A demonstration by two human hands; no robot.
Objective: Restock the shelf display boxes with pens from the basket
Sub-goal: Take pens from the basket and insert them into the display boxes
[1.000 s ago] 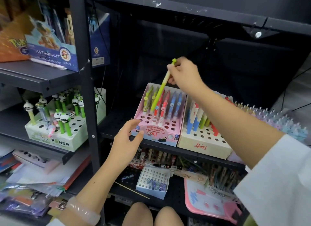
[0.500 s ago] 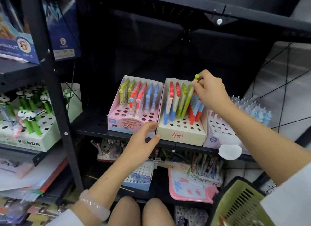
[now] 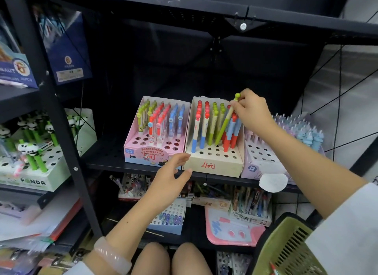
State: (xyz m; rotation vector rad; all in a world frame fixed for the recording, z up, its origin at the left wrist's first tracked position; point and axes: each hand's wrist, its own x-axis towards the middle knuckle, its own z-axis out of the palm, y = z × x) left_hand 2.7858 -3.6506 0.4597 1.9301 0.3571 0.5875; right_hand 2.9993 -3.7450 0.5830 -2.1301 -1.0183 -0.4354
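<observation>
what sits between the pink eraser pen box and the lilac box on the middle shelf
In the head view, the cream box marked with a red 4 stands between the pink box and the lilac box; the right hand is slotting a green pen into it.

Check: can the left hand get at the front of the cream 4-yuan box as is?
Probably yes. The left hand hangs open right at the cream box front corner, nothing between them.

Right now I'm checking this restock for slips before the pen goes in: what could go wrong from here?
1. The green pen leans steeply in the right hand, pinched near its top; it may miss a hole in the beige box or knock the red pens beside it.
2. The left hand only touches the box front with open fingers, so a hard push could slide the box on the shelf.
</observation>
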